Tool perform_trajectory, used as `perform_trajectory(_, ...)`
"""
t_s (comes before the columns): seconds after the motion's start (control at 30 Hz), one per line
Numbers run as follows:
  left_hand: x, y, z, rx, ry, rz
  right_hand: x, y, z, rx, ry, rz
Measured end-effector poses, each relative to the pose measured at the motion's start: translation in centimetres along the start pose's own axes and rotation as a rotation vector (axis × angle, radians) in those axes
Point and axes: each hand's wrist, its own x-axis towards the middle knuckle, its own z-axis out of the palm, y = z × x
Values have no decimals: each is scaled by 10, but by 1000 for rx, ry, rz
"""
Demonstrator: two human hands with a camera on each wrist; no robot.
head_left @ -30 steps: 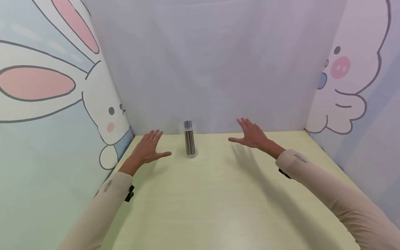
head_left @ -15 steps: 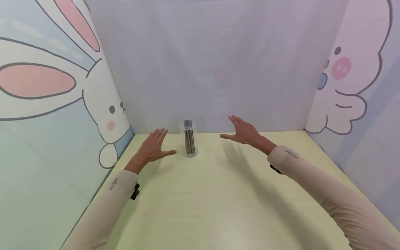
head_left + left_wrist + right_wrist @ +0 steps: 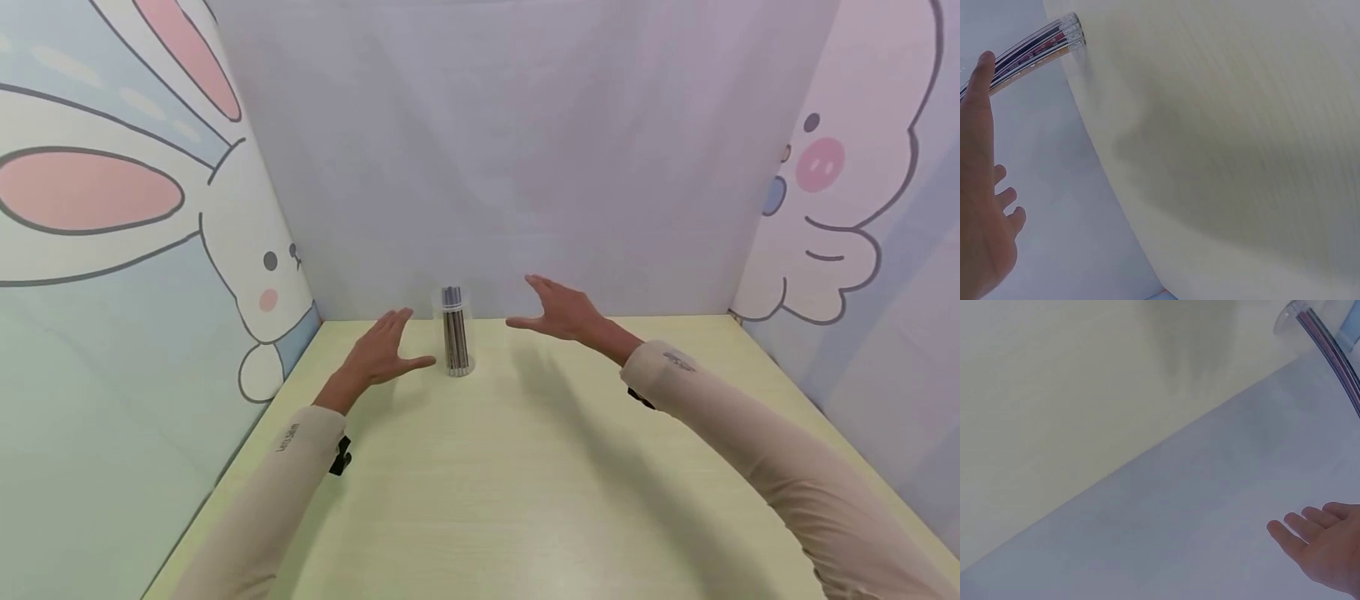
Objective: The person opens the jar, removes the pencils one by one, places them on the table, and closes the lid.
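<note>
A clear upright cylinder (image 3: 459, 342) stands near the table's back edge, with several slim, dark, pencil-like sticks inside and silvery-blue tops. My left hand (image 3: 377, 350) is just left of it, fingers spread and thumb pointing toward it. In the left wrist view, the thumb overlaps part of the sticks (image 3: 1035, 53); whether it touches the cylinder I cannot tell. My right hand (image 3: 562, 312) hovers to the right, farther off, its thumb extended toward the cylinder. The right wrist view shows the cylinder (image 3: 1286, 322) at the top right, apart from the right fingers (image 3: 1291, 540).
The pale yellow table (image 3: 480, 483) meets a plain grey-white back curtain (image 3: 510, 150). Side walls with cartoon animals, a rabbit (image 3: 247, 225) on the left, flank the table. Both forearms wear beige sleeves.
Both hands have moved inward toward the cylinder, the left one rightward and the right one leftward. The cylinder has stayed in place.
</note>
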Motion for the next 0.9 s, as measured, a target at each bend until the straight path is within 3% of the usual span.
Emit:
perform_trajectory(0.37, 6, 7, 12, -153, -25, -87, 13, -23, 7, 9, 9, -33)
perform_trajectory(0.9, 16, 18, 28, -344, 2, -93, 36, -61, 12, -1, 59, -92)
